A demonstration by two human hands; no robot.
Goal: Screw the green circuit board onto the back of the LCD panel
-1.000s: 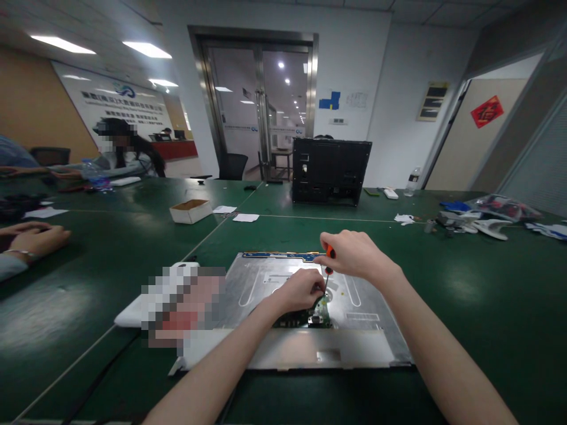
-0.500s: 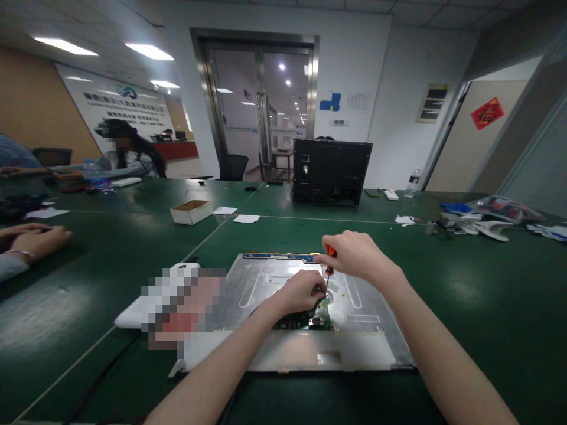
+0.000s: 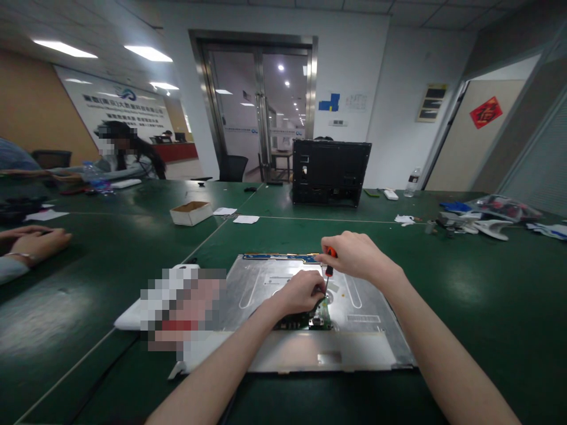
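My right hand [image 3: 352, 252] is closed round the orange-and-black handle of a screwdriver [image 3: 329, 270]. The screwdriver stands nearly upright, its shaft reaching down to a green circuit board [image 3: 319, 320]. Beside the shaft, my left hand [image 3: 302, 291] has its fingers curled and pinched together at the board's upper edge; what they grip is hidden. The board lies on the silver metal back of a flat display panel [image 3: 372, 345], and my left hand covers much of it. Along the panel's far edge runs a narrow blue circuit strip [image 3: 277, 257].
A white object [image 3: 130, 313], partly pixelated, lies left of the panel with a black cable. An open white box [image 3: 191, 215] and paper pieces [image 3: 246, 219] sit beyond. A black monitor housing [image 3: 331, 172] stands farther back. Another person's hands [image 3: 42, 245] rest at left.
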